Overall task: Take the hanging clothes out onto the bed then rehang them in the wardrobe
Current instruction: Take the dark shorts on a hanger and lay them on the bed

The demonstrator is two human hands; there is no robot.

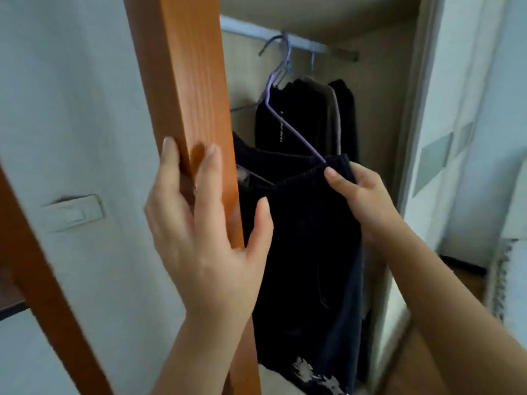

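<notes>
The dark sweater (308, 252) hangs at the front of the wardrobe (379, 109) on a purple hanger (288, 129). The hanger's hook reaches up to the rail (313, 47), though blur hides whether it sits fully over it. The garment tilts, its near shoulder pulled forward and down toward the person. Behind it more dark clothes (322, 115) hang close together on the same rail. With several pieces on the rail and no bed in view, I cannot tell whether this is the taking-out or the rehanging. If it is the taking-out, most of the job is ahead; if the rehanging, this piece looks to be among the last. The right hand (362, 201) pinches the knit edge of the sweater at the hanger's lower end, thumb on top and the other fingers curled under the cloth in a narrow grip. The left hand (205, 223) holds nothing; its fingers lie straight against the orange wooden door edge (182, 81), the thumb spread wide beside the sweater, likely steadying the door.
</notes>
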